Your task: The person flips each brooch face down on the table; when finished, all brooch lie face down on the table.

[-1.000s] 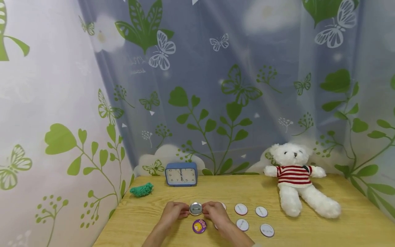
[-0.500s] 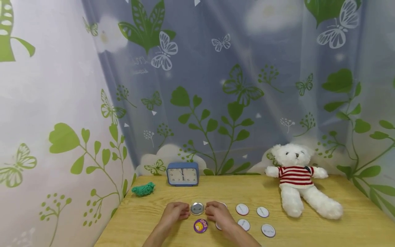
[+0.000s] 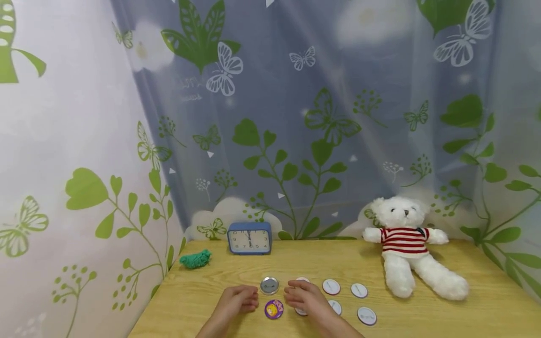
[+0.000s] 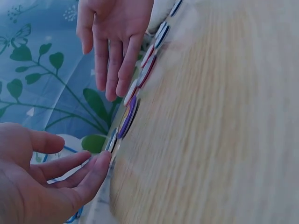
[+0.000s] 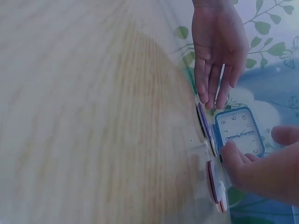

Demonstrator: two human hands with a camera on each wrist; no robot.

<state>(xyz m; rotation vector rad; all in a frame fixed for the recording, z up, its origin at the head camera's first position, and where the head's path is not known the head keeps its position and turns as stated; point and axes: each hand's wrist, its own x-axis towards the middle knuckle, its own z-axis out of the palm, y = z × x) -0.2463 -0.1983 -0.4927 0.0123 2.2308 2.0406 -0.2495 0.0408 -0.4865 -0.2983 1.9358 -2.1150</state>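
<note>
A round pin-back badge (image 3: 269,285) lies with its silver back and pin facing up. Just nearer the person, a purple badge (image 3: 274,309) shows a yellow cartoon picture. My left hand (image 3: 236,300) is beside the pair on the left, fingers extended and holding nothing. On the right, my right hand (image 3: 310,303) is likewise relaxed, with its palm turned inward, partly covering two white-backed badges. In the left wrist view, the left fingers (image 4: 96,175) are spread loosely close to the row of badges. The right wrist view shows both hands bare.
Several white-backed badges, among them one with a red rim (image 3: 331,287), lie to the right on the wooden table (image 3: 203,300). Behind stand a blue alarm clock (image 3: 250,239) and a green crumpled item (image 3: 195,259). A white teddy bear (image 3: 405,244) sits at the back right.
Both hands were at the sides of the silver-backed badge; they have let go, moved apart and drawn back towards the person. The badge stays in place above the purple one.
</note>
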